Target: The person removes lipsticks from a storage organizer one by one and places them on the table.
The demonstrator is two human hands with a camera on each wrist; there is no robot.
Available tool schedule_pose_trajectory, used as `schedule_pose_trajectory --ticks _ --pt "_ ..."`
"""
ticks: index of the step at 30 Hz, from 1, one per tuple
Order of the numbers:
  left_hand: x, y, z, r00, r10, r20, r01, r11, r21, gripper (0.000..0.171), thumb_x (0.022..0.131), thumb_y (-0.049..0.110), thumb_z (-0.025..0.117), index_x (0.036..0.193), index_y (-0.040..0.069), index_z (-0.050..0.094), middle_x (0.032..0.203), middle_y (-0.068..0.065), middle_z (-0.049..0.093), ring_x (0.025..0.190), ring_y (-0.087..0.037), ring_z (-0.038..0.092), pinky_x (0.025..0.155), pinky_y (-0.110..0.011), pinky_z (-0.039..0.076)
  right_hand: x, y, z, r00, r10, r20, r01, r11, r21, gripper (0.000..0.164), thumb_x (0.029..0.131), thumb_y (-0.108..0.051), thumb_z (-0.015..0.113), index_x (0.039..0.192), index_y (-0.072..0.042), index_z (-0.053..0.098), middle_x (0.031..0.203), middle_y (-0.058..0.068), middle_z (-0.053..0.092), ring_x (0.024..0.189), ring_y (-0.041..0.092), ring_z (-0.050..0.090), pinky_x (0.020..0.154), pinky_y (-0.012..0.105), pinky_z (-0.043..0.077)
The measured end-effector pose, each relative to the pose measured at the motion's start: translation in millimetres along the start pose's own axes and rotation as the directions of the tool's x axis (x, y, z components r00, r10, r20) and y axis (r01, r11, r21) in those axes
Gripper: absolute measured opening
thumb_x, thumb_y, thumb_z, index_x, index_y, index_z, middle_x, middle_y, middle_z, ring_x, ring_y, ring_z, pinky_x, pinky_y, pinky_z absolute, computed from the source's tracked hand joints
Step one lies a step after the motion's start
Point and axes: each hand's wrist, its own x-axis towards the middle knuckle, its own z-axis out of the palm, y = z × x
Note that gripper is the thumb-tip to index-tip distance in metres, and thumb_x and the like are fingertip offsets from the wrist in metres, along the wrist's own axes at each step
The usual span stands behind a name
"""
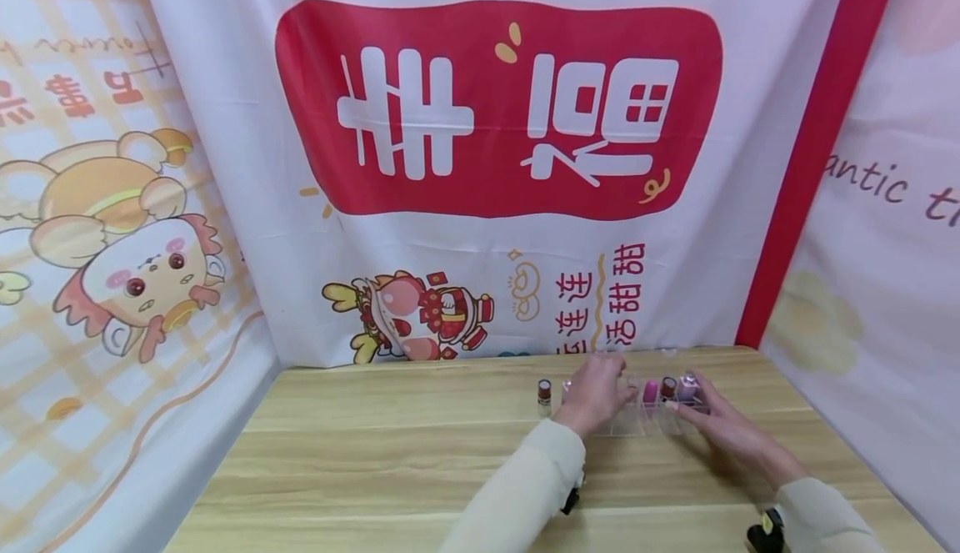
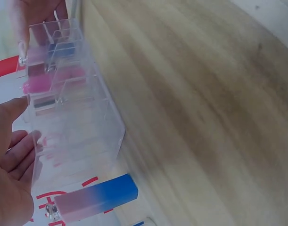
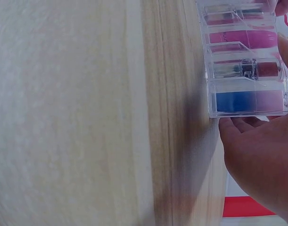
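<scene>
A clear plastic lipstick organizer (image 1: 626, 426) stands near the back of the table. Its right-hand slots hold a gradient pink-and-blue lipstick (image 3: 250, 101), a dark-red-capped lipstick (image 3: 266, 69) and a bright pink lipstick (image 3: 242, 39); another lipstick (image 2: 45, 102) sits beside the pink one. My right hand (image 1: 723, 426) grips the organizer's right end between thumb and fingers. Over the middle reaches my left hand (image 1: 596, 390), its thumb at the top of that fourth lipstick and its other fingers loosely bent beside the organizer's wall. The slots left of it look bare through the plastic.
Left of the organizer stand a second pink-and-blue lipstick (image 2: 96, 200), partly hidden by my left hand in the head view, and a dark-capped lipstick (image 1: 544, 396). A printed cloth (image 1: 420, 236) hangs along the back edge of the wooden table (image 1: 360, 453).
</scene>
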Motion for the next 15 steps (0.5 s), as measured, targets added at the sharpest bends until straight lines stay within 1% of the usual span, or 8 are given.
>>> schedule_pose_trajectory --ticks 2,6,11,15 --pt "-0.1 0.5 3.8 1.0 -0.008 -0.01 0.008 1.0 0.022 0.033 0.087 0.038 0.082 0.111 0.018 0.073 0.107 0.007 0.073 0.091 -0.005 0.064 0.075 -0.016 0.054 -0.3 -0.1 0.8 1.0 -0.005 0.001 0.005 1.0 0.002 0.1 0.104 -0.046 0.055 0.16 -0.009 -0.018 0.163 0.036 -0.01 0.146 0.062 -0.005 0.112 0.078 0.005" --pt "0.2 2.4 6.6 1.0 -0.022 -0.018 0.024 0.998 0.066 0.029 0.087 0.041 0.082 0.103 0.019 0.073 0.095 0.008 0.069 0.084 -0.006 0.059 0.068 -0.017 0.051 0.2 0.3 1.2 1.0 -0.004 -0.003 0.004 1.0 -0.002 0.101 0.104 -0.047 0.055 0.16 -0.01 -0.019 0.163 0.036 -0.009 0.146 0.062 -0.003 0.112 0.078 0.006" --pt "0.1 4.3 8.1 0.999 -0.024 -0.037 0.028 0.995 0.097 0.027 0.086 0.044 0.081 0.094 0.021 0.073 0.089 0.009 0.066 0.086 -0.008 0.058 0.07 -0.019 0.05 1.4 0.8 0.3 1.0 0.027 -0.013 -0.027 1.0 -0.01 0.104 0.102 -0.05 0.056 0.16 -0.013 -0.021 0.163 0.036 -0.011 0.146 0.062 -0.004 0.111 0.079 0.004" --pt "0.0 5.0 9.6 0.998 -0.031 -0.049 0.036 0.995 0.098 0.026 0.086 0.045 0.082 0.093 0.022 0.073 0.088 0.01 0.066 0.086 -0.007 0.058 0.068 -0.019 0.049 2.0 1.1 -0.3 1.0 0.013 -0.014 -0.013 1.0 -0.01 0.102 0.103 -0.048 0.056 0.16 -0.011 -0.021 0.162 0.037 -0.011 0.146 0.063 -0.005 0.111 0.08 0.005"
